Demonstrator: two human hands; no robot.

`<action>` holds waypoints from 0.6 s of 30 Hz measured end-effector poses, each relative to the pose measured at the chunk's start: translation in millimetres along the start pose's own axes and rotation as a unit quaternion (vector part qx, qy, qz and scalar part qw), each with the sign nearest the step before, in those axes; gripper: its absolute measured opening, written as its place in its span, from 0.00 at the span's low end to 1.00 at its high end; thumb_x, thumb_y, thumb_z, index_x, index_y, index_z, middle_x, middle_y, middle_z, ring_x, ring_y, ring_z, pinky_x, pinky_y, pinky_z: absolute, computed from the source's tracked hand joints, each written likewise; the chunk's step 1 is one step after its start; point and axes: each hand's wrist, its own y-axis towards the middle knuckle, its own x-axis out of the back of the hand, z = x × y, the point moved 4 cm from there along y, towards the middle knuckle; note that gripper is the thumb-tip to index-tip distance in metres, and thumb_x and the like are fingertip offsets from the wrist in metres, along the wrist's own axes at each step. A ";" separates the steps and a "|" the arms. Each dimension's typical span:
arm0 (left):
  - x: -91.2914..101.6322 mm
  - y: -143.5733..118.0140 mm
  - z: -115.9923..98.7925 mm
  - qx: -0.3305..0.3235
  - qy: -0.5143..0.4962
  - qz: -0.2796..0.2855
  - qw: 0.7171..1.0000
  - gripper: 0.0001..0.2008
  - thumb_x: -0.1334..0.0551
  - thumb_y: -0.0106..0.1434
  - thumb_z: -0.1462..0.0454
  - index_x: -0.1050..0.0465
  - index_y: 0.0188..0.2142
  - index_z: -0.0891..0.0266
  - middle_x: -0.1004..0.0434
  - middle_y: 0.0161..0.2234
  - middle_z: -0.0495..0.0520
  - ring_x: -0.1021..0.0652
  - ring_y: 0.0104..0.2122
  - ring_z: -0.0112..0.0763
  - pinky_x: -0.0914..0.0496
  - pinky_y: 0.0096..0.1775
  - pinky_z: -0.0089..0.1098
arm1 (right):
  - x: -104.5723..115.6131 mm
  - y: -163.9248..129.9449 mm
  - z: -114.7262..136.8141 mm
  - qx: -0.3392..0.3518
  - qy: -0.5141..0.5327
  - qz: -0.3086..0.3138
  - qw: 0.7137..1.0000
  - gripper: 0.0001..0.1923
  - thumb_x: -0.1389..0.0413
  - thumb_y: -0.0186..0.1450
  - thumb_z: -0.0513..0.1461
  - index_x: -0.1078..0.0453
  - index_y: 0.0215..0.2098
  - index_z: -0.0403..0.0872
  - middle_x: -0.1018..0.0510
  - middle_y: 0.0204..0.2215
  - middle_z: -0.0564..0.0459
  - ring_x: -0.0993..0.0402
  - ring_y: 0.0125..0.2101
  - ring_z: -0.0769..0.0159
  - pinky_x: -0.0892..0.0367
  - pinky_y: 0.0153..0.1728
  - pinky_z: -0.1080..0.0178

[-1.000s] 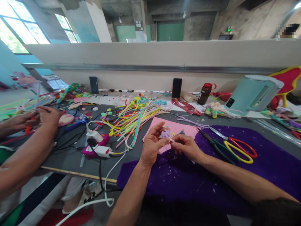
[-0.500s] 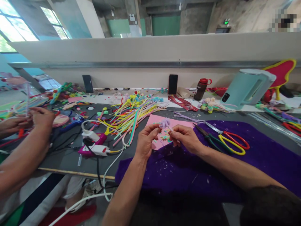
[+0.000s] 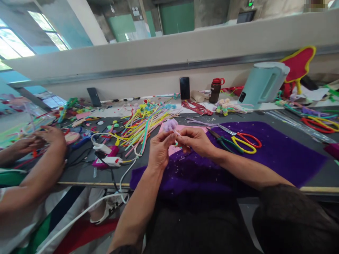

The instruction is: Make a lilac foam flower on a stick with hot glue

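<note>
My left hand (image 3: 159,150) and my right hand (image 3: 196,140) meet above the near edge of a pink felt sheet (image 3: 162,128). Both pinch the thin stem of a small fluffy lilac flower (image 3: 171,125), whose head sticks up just above my fingertips. Under my wrists lies a purple felt cloth (image 3: 275,155) speckled with pale scraps. Red-and-yellow scissors (image 3: 245,141) and green-handled pliers (image 3: 225,141) lie on the cloth just right of my right hand.
A heap of coloured pipe cleaners (image 3: 144,123) lies left of the pink sheet. Chargers and cables (image 3: 107,158) sit further left. Another person's hands (image 3: 45,139) work at the far left. A mint kettle (image 3: 261,84), a bottle (image 3: 215,90) and two phones (image 3: 184,88) stand at the back.
My hands lifted the lilac flower and drew closer together, its head now above my fingers. The view tilted down and swung right. The other person's hands stayed at the left.
</note>
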 end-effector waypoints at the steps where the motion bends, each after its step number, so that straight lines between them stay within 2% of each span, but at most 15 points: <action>1: -3.7 -1.4 -3.2 -0.009 -0.003 0.000 1.000 0.10 0.29 0.41 0.63 0.24 0.24 0.64 0.26 0.25 0.49 0.31 0.21 0.22 0.36 0.25 0.26 | 0.8 -1.0 4.8 0.007 -0.002 0.001 1.000 0.13 0.45 0.60 0.46 0.32 0.28 0.43 0.32 0.16 0.61 0.37 0.14 0.78 0.40 0.15 0.73; 7: -26.7 -14.4 -14.1 -0.044 -0.012 0.029 0.999 0.06 0.31 0.46 0.64 0.24 0.25 0.64 0.25 0.26 0.50 0.29 0.22 0.23 0.34 0.24 0.26 | 2.9 -12.2 22.4 0.020 -0.021 0.008 1.000 0.12 0.45 0.60 0.45 0.33 0.26 0.44 0.31 0.17 0.60 0.35 0.14 0.79 0.40 0.14 0.74; 9: -27.9 -17.8 -23.2 -0.066 -0.024 0.027 0.997 0.05 0.32 0.47 0.65 0.25 0.26 0.62 0.24 0.28 0.50 0.28 0.23 0.23 0.33 0.25 0.25 | 2.5 -17.4 22.8 0.010 -0.037 0.015 0.999 0.12 0.45 0.60 0.44 0.32 0.26 0.44 0.30 0.17 0.60 0.35 0.14 0.78 0.40 0.15 0.74; 12: -18.9 -18.2 -43.7 -0.098 -0.046 0.005 0.994 0.04 0.34 0.50 0.65 0.27 0.27 0.60 0.24 0.28 0.49 0.26 0.27 0.23 0.34 0.24 0.21 | 8.1 -25.7 19.5 -0.002 -0.083 0.033 0.996 0.10 0.45 0.59 0.43 0.31 0.27 0.44 0.30 0.17 0.60 0.35 0.15 0.78 0.40 0.16 0.73; 15: -7.0 -13.1 -59.5 -0.105 -0.062 -0.005 0.993 0.05 0.34 0.50 0.64 0.28 0.27 0.61 0.24 0.27 0.48 0.26 0.24 0.22 0.35 0.22 0.21 | 28.5 -34.5 11.7 -0.010 -0.151 0.032 0.988 0.10 0.44 0.59 0.43 0.30 0.27 0.44 0.29 0.18 0.59 0.34 0.16 0.77 0.39 0.17 0.72; 18: -2.4 -6.2 -59.9 -0.076 -0.074 -0.004 0.994 0.06 0.33 0.49 0.64 0.29 0.26 0.62 0.24 0.25 0.47 0.27 0.22 0.21 0.37 0.19 0.20 | 59.4 -44.7 1.6 -0.017 -0.191 0.004 0.982 0.11 0.45 0.58 0.43 0.29 0.25 0.43 0.29 0.18 0.57 0.34 0.15 0.75 0.39 0.16 0.71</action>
